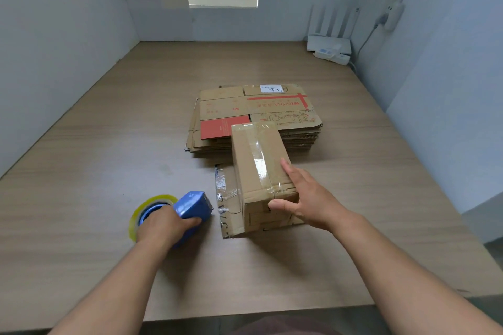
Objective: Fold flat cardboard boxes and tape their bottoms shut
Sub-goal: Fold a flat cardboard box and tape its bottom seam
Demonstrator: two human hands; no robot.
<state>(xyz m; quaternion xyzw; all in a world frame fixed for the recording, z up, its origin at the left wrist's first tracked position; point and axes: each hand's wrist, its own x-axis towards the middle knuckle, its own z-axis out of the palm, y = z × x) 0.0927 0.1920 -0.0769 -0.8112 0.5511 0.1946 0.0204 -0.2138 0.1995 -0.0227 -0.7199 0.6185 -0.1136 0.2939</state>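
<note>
Head view: pressing the seam of the taped box [258, 166].
At centre frame my right hand [307, 198] lies spread on the box, thumb against its near end. Lower left, my left hand [166, 226] grips the tape dispenser [194, 205]. I judge the tape ends need rubbing flat.

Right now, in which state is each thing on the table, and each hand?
Brown cardboard box: folded up, clear tape along its upper face, lying on the wooden table.
Stack of flat cardboard boxes: unfolded, lying flat behind it.
Blue tape dispenser with clear tape roll: gripped by the left hand.
Right hand: fingers straight on the box top, thumb on its near end.
White router: antennas upright.
</note>
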